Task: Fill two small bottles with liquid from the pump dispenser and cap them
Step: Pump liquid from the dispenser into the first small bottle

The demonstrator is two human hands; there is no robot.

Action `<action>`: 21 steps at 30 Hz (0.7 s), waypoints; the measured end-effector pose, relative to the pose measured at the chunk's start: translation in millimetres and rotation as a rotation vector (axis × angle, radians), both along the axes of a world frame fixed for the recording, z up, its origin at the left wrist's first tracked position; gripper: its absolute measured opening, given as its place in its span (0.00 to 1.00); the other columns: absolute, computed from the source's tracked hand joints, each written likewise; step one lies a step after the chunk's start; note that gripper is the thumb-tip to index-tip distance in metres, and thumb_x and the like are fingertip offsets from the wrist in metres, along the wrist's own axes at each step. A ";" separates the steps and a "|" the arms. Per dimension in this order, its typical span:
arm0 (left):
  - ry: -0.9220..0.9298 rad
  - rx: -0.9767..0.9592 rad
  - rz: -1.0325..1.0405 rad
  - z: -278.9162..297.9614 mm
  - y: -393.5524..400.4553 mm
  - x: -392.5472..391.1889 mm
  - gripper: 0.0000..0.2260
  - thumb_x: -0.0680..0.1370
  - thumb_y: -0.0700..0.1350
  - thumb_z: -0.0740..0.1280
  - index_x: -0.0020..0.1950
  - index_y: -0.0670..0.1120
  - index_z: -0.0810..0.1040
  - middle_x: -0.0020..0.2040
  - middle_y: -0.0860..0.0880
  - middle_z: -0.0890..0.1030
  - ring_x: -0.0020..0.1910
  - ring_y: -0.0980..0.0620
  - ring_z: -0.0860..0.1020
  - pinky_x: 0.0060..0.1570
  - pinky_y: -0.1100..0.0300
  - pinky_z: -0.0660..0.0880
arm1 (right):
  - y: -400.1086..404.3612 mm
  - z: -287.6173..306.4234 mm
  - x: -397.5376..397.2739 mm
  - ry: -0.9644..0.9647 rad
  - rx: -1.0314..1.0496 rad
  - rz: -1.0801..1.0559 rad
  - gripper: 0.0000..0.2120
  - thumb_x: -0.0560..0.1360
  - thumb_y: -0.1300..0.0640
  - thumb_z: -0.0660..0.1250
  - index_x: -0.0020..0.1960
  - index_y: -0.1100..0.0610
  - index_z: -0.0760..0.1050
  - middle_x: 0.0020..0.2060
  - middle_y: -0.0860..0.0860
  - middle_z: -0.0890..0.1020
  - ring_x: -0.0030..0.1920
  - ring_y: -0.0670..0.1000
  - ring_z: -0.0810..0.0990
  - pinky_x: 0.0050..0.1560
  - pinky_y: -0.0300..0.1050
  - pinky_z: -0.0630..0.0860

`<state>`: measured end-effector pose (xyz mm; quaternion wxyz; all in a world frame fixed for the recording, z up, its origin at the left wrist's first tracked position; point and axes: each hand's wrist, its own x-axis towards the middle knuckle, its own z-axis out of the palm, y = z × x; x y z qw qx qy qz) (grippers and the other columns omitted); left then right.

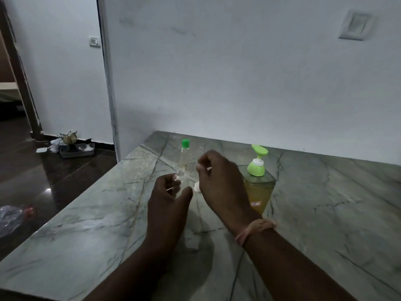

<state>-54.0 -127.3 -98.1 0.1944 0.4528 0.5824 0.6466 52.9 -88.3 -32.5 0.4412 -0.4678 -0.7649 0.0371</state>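
Uncapped small bottle [180,177] gripped in left hand [168,199], right hand [219,181] loosely curled, over grey marble counter [325,213] against white wall [238,72]

Two small bottles: one capped green [185,153], one open [180,178]. One pump dispenser [258,181]. One loose white cap [197,187]. Two hands.

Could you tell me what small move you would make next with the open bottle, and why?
Probably carry the uncapped bottle in the left hand rightward under the pump dispenser spout: its threaded neck is open and it looks empty, while the green-capped bottle behind already looks filled.
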 end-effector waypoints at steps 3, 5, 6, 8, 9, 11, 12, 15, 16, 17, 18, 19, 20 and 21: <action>0.028 0.036 -0.032 3.6 -2.5 6.9 0.16 0.74 0.51 0.72 0.60 0.55 0.74 0.53 0.61 0.78 0.52 0.63 0.78 0.47 0.65 0.73 | -19.0 37.2 23.3 0.147 0.233 -0.022 0.02 0.78 0.53 0.65 0.47 0.50 0.74 0.40 0.43 0.80 0.40 0.42 0.78 0.40 0.39 0.78; 0.039 0.043 -0.068 4.0 -1.8 12.5 0.15 0.74 0.50 0.72 0.60 0.55 0.74 0.53 0.60 0.79 0.51 0.63 0.78 0.46 0.67 0.73 | -19.6 44.4 41.2 0.224 0.379 -0.135 0.04 0.78 0.51 0.64 0.50 0.51 0.74 0.44 0.44 0.78 0.45 0.45 0.76 0.47 0.44 0.76; 0.047 0.042 -0.088 3.8 -1.2 14.7 0.15 0.75 0.49 0.72 0.60 0.56 0.74 0.53 0.59 0.80 0.51 0.63 0.79 0.46 0.67 0.73 | -17.1 42.3 47.7 0.262 0.394 -0.213 0.08 0.78 0.49 0.64 0.53 0.52 0.72 0.47 0.46 0.77 0.49 0.47 0.75 0.51 0.46 0.74; 0.072 0.041 -0.126 5.1 2.5 19.9 0.16 0.74 0.49 0.72 0.60 0.56 0.74 0.54 0.59 0.80 0.52 0.63 0.79 0.47 0.65 0.75 | -7.5 29.5 57.2 0.305 0.270 -0.379 0.19 0.75 0.41 0.65 0.59 0.51 0.68 0.54 0.49 0.73 0.55 0.50 0.73 0.57 0.50 0.71; 0.088 0.042 -0.146 7.2 5.2 22.2 0.16 0.74 0.49 0.72 0.60 0.57 0.74 0.54 0.58 0.80 0.52 0.62 0.79 0.48 0.64 0.77 | -3.6 21.5 59.8 0.293 0.179 -0.434 0.24 0.74 0.37 0.65 0.62 0.51 0.66 0.57 0.50 0.72 0.57 0.52 0.72 0.58 0.53 0.71; 0.114 0.051 -0.184 14.4 12.4 26.4 0.15 0.74 0.49 0.72 0.59 0.57 0.74 0.53 0.58 0.80 0.52 0.62 0.79 0.49 0.61 0.78 | 2.8 7.0 62.2 0.282 0.036 -0.388 0.28 0.72 0.36 0.66 0.63 0.50 0.63 0.59 0.51 0.70 0.58 0.51 0.72 0.57 0.52 0.73; 0.119 0.059 -0.204 18.9 17.6 28.2 0.15 0.74 0.49 0.72 0.59 0.57 0.74 0.53 0.58 0.80 0.52 0.61 0.79 0.49 0.60 0.78 | 6.6 2.2 63.9 0.317 -0.015 -0.301 0.27 0.72 0.38 0.67 0.63 0.49 0.62 0.59 0.50 0.71 0.57 0.49 0.72 0.55 0.47 0.74; 0.070 0.077 -0.265 29.0 35.0 32.6 0.13 0.75 0.48 0.71 0.58 0.57 0.75 0.53 0.57 0.81 0.50 0.61 0.80 0.47 0.59 0.78 | 18.8 -0.1 76.9 0.418 -0.140 -0.061 0.18 0.75 0.45 0.68 0.61 0.45 0.66 0.54 0.44 0.75 0.54 0.44 0.76 0.47 0.36 0.73; 0.041 0.084 -0.281 30.4 40.1 33.5 0.13 0.75 0.47 0.71 0.58 0.57 0.76 0.52 0.56 0.81 0.50 0.60 0.80 0.46 0.59 0.78 | 23.4 1.8 84.1 0.410 -0.180 0.007 0.16 0.75 0.46 0.68 0.60 0.45 0.69 0.52 0.42 0.77 0.53 0.41 0.77 0.47 0.36 0.74; 0.015 0.090 -0.297 30.5 45.4 34.4 0.13 0.75 0.47 0.71 0.58 0.56 0.76 0.52 0.56 0.81 0.50 0.59 0.80 0.47 0.57 0.78 | 28.7 5.0 93.2 0.402 -0.219 0.089 0.13 0.76 0.48 0.68 0.59 0.45 0.72 0.51 0.41 0.79 0.52 0.40 0.78 0.49 0.38 0.76; -0.002 0.094 -0.313 29.9 49.8 34.8 0.13 0.75 0.48 0.71 0.59 0.56 0.76 0.52 0.55 0.81 0.50 0.58 0.81 0.48 0.55 0.79 | 34.5 8.2 103.1 0.408 -0.264 0.184 0.11 0.77 0.52 0.68 0.58 0.46 0.75 0.50 0.42 0.82 0.52 0.41 0.80 0.53 0.42 0.79; -0.013 0.097 -0.330 29.2 53.2 35.5 0.14 0.74 0.50 0.70 0.60 0.55 0.76 0.53 0.54 0.81 0.51 0.56 0.81 0.50 0.53 0.80 | 40.8 10.9 113.7 0.431 -0.315 0.285 0.10 0.78 0.56 0.68 0.58 0.48 0.77 0.51 0.45 0.83 0.53 0.43 0.81 0.56 0.45 0.79; -0.023 0.101 -0.346 28.3 56.1 36.1 0.16 0.73 0.51 0.69 0.61 0.54 0.76 0.53 0.53 0.81 0.52 0.55 0.81 0.52 0.50 0.80 | 46.9 13.4 123.7 0.446 -0.358 0.373 0.11 0.78 0.60 0.67 0.59 0.52 0.78 0.52 0.48 0.85 0.55 0.46 0.82 0.59 0.47 0.79; -0.036 0.108 -0.359 27.3 58.3 35.9 0.17 0.72 0.51 0.69 0.61 0.53 0.76 0.53 0.51 0.82 0.52 0.53 0.81 0.53 0.47 0.80 | 53.5 14.7 132.0 0.455 -0.392 0.442 0.12 0.78 0.63 0.65 0.61 0.55 0.78 0.53 0.52 0.85 0.57 0.49 0.82 0.60 0.48 0.78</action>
